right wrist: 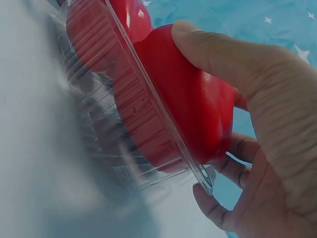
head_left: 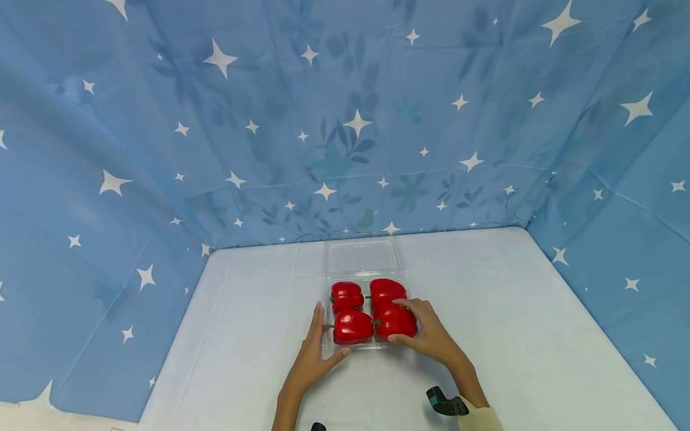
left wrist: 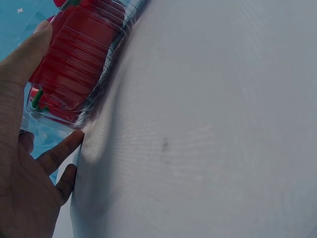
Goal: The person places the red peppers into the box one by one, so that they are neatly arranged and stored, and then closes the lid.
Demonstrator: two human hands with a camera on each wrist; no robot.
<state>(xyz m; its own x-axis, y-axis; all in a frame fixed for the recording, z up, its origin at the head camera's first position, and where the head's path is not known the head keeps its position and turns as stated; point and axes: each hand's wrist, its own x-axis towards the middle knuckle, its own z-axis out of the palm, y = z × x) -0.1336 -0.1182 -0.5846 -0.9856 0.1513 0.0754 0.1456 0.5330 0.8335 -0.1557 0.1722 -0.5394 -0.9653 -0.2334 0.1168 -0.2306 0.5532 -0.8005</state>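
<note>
A clear plastic clamshell box [head_left: 369, 346] sits on the white table with red bell peppers in two rows. My right hand [head_left: 431, 336] grips the front right bell pepper [head_left: 398, 323], thumb at its near side and fingers over its far side. In the right wrist view this pepper [right wrist: 185, 94] stands partly above the box rim. At the front left corner of the box, my left hand [head_left: 309, 359] rests with straight fingers along the side and thumb at the front edge, near the front left pepper [head_left: 353, 327]. Its grip on the box, if any, is unclear.
The box's clear lid [head_left: 362, 256] lies folded back towards the rear curtain. Behind the front row are a left pepper [head_left: 347, 296] and a right pepper [head_left: 386, 291]. Blue star-patterned curtains [head_left: 302, 149] stand around the white table [head_left: 242, 335].
</note>
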